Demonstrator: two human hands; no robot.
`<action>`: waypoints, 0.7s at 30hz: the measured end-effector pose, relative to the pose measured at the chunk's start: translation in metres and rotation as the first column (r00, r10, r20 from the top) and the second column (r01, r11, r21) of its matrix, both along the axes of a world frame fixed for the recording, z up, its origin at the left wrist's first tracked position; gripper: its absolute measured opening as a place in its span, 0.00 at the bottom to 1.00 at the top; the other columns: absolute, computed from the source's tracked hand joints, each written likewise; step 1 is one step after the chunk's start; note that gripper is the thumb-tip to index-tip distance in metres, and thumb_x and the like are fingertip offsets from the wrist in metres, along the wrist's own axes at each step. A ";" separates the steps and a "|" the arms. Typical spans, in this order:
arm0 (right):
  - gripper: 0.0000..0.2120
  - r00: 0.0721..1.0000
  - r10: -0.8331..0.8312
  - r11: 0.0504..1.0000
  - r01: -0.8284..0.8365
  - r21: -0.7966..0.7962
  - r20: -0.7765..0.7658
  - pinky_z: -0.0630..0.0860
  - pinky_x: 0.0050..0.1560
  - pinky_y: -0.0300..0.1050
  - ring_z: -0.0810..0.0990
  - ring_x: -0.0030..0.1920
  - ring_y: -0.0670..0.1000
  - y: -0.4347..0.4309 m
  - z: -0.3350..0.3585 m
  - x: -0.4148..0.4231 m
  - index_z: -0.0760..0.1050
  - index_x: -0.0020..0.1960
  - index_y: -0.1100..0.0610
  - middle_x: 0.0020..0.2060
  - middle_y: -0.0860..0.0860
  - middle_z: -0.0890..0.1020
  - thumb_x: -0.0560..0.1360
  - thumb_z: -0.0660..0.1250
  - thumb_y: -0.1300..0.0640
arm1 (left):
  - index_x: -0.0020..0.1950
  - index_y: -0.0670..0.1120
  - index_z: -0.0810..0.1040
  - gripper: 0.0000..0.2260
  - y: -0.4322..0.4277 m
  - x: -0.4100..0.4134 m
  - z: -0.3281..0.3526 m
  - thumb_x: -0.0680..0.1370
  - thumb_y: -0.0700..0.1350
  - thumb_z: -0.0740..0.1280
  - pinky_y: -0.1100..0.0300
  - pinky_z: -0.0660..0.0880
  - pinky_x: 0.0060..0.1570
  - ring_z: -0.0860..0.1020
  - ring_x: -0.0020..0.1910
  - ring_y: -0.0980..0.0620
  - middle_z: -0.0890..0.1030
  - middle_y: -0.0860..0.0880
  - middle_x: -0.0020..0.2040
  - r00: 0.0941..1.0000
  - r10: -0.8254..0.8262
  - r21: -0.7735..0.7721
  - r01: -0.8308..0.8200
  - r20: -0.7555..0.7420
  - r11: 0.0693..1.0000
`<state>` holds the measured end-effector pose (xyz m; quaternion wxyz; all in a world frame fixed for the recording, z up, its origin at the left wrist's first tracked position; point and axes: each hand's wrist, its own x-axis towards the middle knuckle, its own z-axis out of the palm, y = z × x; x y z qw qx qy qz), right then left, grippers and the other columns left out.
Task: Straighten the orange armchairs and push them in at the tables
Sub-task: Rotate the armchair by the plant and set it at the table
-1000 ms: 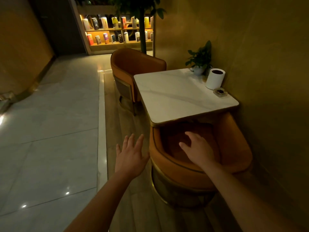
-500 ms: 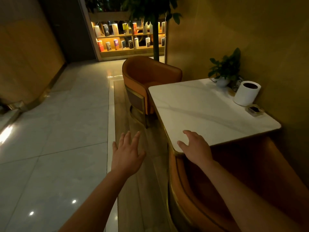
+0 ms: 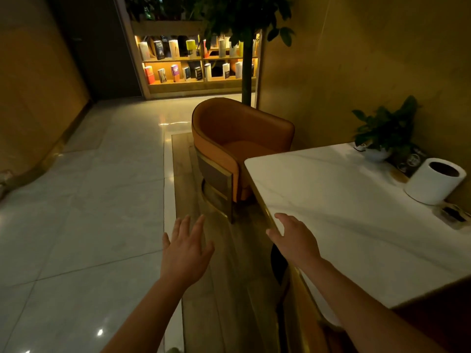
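Since the earlier frames the view has been carried forward along the counter (image 3: 356,215): the near armchair, once seen under the right hand, has slipped almost wholly out of view, only a dark sliver being left at the lower right corner, and the far orange armchair (image 3: 239,143) is now seen closer and larger. Both bare hands are held out in front, palms down. The left hand (image 3: 186,250) is spread with fingers fanned wide over the wood strip of floor (image 3: 229,276), holding nothing. The right hand (image 3: 295,240) is held at the counter's gold-trimmed near edge, its grip loose and empty; whether the edge is actually touched cannot be told. The far orange armchair is set at the far end of the counter, its open seat turned toward it and its rounded back toward the lit bookshelf (image 3: 196,62); its seat front is tucked just behind the counter's corner. A tree trunk (image 3: 246,72) is seen rising behind the chair. On the counter, by the wall, a potted plant (image 3: 384,131), a white cylinder (image 3: 433,180) and a small tray (image 3: 452,215) are placed. Pale glossy tiles (image 3: 89,200) are laid to the left.
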<state>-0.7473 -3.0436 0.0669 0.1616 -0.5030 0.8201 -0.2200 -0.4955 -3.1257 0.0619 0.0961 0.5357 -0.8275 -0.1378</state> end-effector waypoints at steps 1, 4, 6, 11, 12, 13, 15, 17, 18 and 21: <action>0.27 1.000 -0.013 1.000 0.013 0.001 0.014 0.72 0.66 0.51 0.70 0.70 0.53 -0.024 -0.002 0.005 0.64 0.75 0.49 0.72 0.50 0.70 0.79 0.63 0.42 | 0.81 0.57 0.46 0.31 -0.026 0.006 0.000 0.81 0.62 0.55 0.39 0.45 0.77 0.43 0.81 0.45 0.48 0.46 0.82 1.000 -0.013 -0.002 0.013 0.004 1.000; 0.27 0.994 -0.069 0.998 0.069 0.000 0.080 0.72 0.66 0.50 0.72 0.69 0.52 -0.093 -0.004 0.026 0.64 0.75 0.48 0.71 0.49 0.72 0.79 0.63 0.41 | 0.81 0.56 0.46 0.31 -0.107 0.026 0.005 0.82 0.62 0.54 0.39 0.45 0.77 0.43 0.81 0.45 0.48 0.46 0.82 0.997 -0.063 -0.006 0.063 0.036 0.998; 0.27 0.989 -0.102 0.994 0.104 -0.011 0.111 0.71 0.67 0.51 0.71 0.70 0.52 -0.137 0.000 0.045 0.65 0.74 0.48 0.71 0.49 0.72 0.78 0.64 0.41 | 0.81 0.56 0.47 0.32 -0.159 0.038 0.012 0.81 0.64 0.53 0.39 0.46 0.77 0.44 0.81 0.44 0.49 0.45 0.82 0.994 -0.099 -0.015 0.100 0.043 0.995; 0.26 0.982 -0.149 0.988 0.152 -0.017 0.113 0.72 0.65 0.50 0.73 0.69 0.52 -0.238 0.009 0.074 0.66 0.74 0.48 0.71 0.48 0.73 0.79 0.64 0.42 | 0.81 0.56 0.47 0.32 -0.277 0.053 0.026 0.80 0.65 0.52 0.38 0.48 0.77 0.45 0.81 0.44 0.50 0.45 0.82 0.987 -0.148 -0.019 0.150 0.067 0.989; 0.26 0.982 -0.151 0.988 0.154 -0.018 0.117 0.73 0.64 0.49 0.73 0.68 0.51 -0.259 0.010 0.076 0.66 0.74 0.48 0.70 0.48 0.73 0.79 0.64 0.42 | 0.81 0.56 0.47 0.33 -0.299 0.054 0.027 0.79 0.67 0.50 0.39 0.48 0.77 0.46 0.81 0.44 0.51 0.45 0.82 0.986 -0.154 -0.025 0.156 0.063 0.987; 0.25 0.980 -0.152 0.988 0.156 -0.018 0.125 0.73 0.63 0.48 0.74 0.67 0.51 -0.280 0.009 0.076 0.66 0.73 0.48 0.69 0.48 0.74 0.79 0.63 0.42 | 0.81 0.57 0.48 0.35 -0.321 0.053 0.027 0.77 0.69 0.47 0.39 0.48 0.77 0.46 0.81 0.44 0.51 0.45 0.82 0.986 -0.159 -0.031 0.161 0.058 0.987; 0.25 0.977 -0.160 0.986 0.164 -0.014 0.141 0.73 0.61 0.46 0.75 0.65 0.50 -0.323 0.005 0.072 0.66 0.73 0.49 0.68 0.48 0.75 0.79 0.63 0.42 | 0.81 0.57 0.48 0.39 -0.365 0.051 0.023 0.72 0.71 0.39 0.38 0.49 0.77 0.46 0.81 0.44 0.51 0.45 0.82 0.983 -0.170 -0.032 0.172 0.063 0.985; 0.25 0.973 -0.175 0.984 0.179 -0.013 0.153 0.73 0.61 0.47 0.75 0.65 0.50 -0.371 -0.001 0.066 0.67 0.73 0.49 0.67 0.48 0.75 0.79 0.63 0.42 | 0.81 0.57 0.47 0.41 -0.410 0.045 0.016 0.70 0.71 0.37 0.38 0.49 0.77 0.46 0.81 0.44 0.51 0.45 0.82 0.980 -0.183 -0.024 0.186 0.084 0.982; 0.25 0.969 -0.185 0.981 0.191 -0.021 0.163 0.74 0.61 0.48 0.75 0.65 0.50 -0.396 -0.005 0.062 0.67 0.73 0.49 0.67 0.48 0.75 0.79 0.63 0.42 | 0.81 0.57 0.47 0.41 -0.434 0.041 0.013 0.69 0.71 0.36 0.39 0.49 0.77 0.45 0.81 0.45 0.50 0.45 0.82 0.977 -0.190 -0.017 0.193 0.096 0.981; 0.23 0.961 -0.198 0.975 0.214 -0.064 0.192 0.76 0.61 0.49 0.76 0.64 0.50 -0.478 -0.019 0.048 0.68 0.71 0.49 0.65 0.48 0.76 0.79 0.63 0.42 | 0.81 0.57 0.45 0.42 -0.515 0.021 0.005 0.68 0.71 0.35 0.39 0.48 0.77 0.44 0.81 0.45 0.49 0.46 0.82 0.970 -0.210 -0.011 0.213 0.120 0.977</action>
